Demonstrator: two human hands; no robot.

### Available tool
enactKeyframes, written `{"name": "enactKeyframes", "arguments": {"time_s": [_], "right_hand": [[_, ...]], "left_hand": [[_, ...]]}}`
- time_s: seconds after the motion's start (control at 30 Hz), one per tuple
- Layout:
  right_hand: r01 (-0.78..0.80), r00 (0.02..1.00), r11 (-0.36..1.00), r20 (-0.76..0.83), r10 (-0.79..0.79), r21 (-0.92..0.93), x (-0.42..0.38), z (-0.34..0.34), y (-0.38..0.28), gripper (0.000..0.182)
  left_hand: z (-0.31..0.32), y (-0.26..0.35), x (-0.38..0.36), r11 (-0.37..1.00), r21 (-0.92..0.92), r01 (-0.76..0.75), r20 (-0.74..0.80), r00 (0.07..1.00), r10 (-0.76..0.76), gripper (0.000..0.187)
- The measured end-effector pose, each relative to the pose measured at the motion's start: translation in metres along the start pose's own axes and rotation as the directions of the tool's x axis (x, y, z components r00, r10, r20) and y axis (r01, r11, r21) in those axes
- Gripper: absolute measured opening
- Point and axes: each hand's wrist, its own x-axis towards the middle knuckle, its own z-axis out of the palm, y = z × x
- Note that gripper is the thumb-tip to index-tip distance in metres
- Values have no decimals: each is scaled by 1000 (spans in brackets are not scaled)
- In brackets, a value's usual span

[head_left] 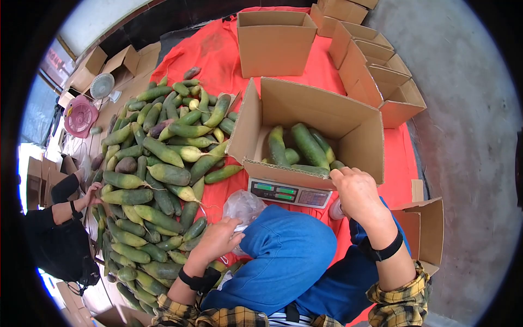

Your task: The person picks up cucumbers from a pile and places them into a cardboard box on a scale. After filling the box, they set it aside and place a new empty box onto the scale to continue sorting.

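An open cardboard box (313,177) sits on a digital scale (289,193) with lit green displays. Several green radishes (309,144) lie inside it. My right hand (357,193) is closed over the box's front rim near its right corner, fingertips close to a radish end. By my bent knee, my left hand (219,238) has its fingers curled in beside a clear plastic bag (243,207). Something white shows at its fingertips, too small to name. Left of the box spreads a large heap of green radishes (158,180).
Red cloth (218,49) covers the floor. Another box (275,49) stands behind mine, with a row of open boxes (376,71) at right and one (427,229) by my right arm. Another person's hand (92,193) touches the heap's left edge. A fan (102,86) stands farther back.
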Motion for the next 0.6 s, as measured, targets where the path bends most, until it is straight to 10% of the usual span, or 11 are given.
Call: {"name": "enactKeyframes", "arguments": {"time_s": [0.2, 0.6], "right_hand": [[-52, 997, 998, 64, 50, 38, 0, -3, -2, 44], [-55, 994, 998, 101, 51, 37, 3, -10, -6, 40]], "left_hand": [[12, -14, 1, 996, 64, 57, 21, 998, -58, 38], [30, -39, 0, 960, 243, 137, -74, 990, -122, 30]]}}
